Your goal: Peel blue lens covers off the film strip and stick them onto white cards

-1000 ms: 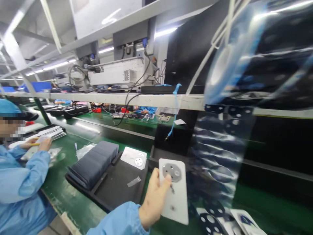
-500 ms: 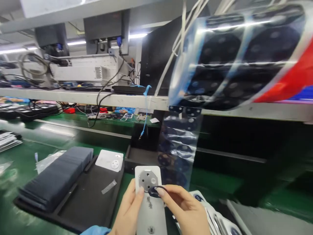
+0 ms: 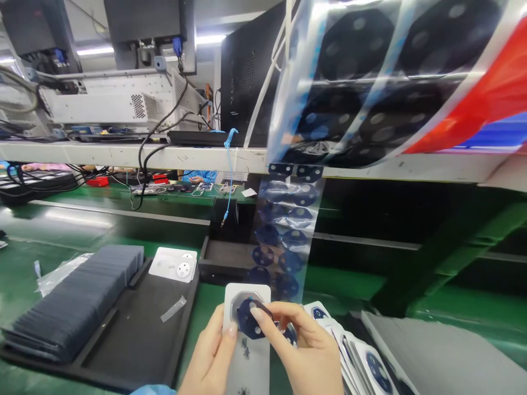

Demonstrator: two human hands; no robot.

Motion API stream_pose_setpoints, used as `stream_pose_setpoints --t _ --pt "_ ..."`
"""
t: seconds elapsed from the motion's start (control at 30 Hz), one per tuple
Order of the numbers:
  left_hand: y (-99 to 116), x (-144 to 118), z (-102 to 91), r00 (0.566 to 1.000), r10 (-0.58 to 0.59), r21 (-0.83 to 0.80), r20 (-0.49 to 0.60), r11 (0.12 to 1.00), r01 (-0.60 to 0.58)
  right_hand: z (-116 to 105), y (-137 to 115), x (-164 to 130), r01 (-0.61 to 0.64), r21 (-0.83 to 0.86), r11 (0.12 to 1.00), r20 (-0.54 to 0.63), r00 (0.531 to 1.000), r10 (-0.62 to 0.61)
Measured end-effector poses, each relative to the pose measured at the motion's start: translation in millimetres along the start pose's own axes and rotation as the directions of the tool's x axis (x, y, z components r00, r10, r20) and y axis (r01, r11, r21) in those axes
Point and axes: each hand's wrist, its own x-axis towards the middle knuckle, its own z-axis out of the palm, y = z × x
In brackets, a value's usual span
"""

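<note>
My left hand (image 3: 212, 351) grips the left edge of a long white and grey plate (image 3: 249, 362), with the thumb on its face. Near its top is an eight-sided grey recess with dark holes. My right hand (image 3: 307, 345) pinches a dark blue octagonal sticker (image 3: 249, 319) with light round spots. The sticker is tilted over the recess and covers most of it; whether it touches the plate I cannot tell. Beside my right hand, several white plates with dark blue stickers (image 3: 376, 370) lie fanned out.
A clear strip of dark stickers (image 3: 294, 241) hangs from a big roll (image 3: 370, 82) on the shelf (image 3: 197, 156). At left, a black tray (image 3: 142, 334) holds stacked dark sheets (image 3: 78, 307), a white plate (image 3: 173, 264) and a clear scrap (image 3: 173, 309). A grey panel (image 3: 444, 351) lies right.
My right hand has turned the sticker from nearly edge-on to face me, and it now covers more of the recess. The whole view has shifted slightly.
</note>
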Motion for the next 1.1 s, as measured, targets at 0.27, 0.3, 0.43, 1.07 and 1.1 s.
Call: stream_pose_setpoints --t 0.27,0.3,0.43,1.07,1.1 --pt "-4 -6 -0.3 0.999 0.013 0.021 -0.033 1.0 -0.013 7 4 -7 -0.022 0.076 0.997 -0.041 0.999 0.025" --pt "-5 -6 -0.4 0.999 0.023 0.021 -0.031 1.0 -0.023 7 5 -8 -0.017 0.087 0.996 -0.039 0.999 0.021" --pt "-8 -8 -1.7 0.998 0.045 0.027 -0.032 0.999 -0.044 9 5 -9 0.014 0.104 0.994 -0.033 0.999 -0.01" --pt "-7 -12 -7.2 0.999 0.019 0.002 0.026 1.0 -0.019 6 -2 -13 0.071 0.071 0.995 -0.029 0.997 -0.069" --pt "-6 -12 -7.3 0.999 0.017 -0.005 0.03 1.0 -0.017 6 -2 -13 0.068 0.07 0.995 -0.026 0.997 -0.066"
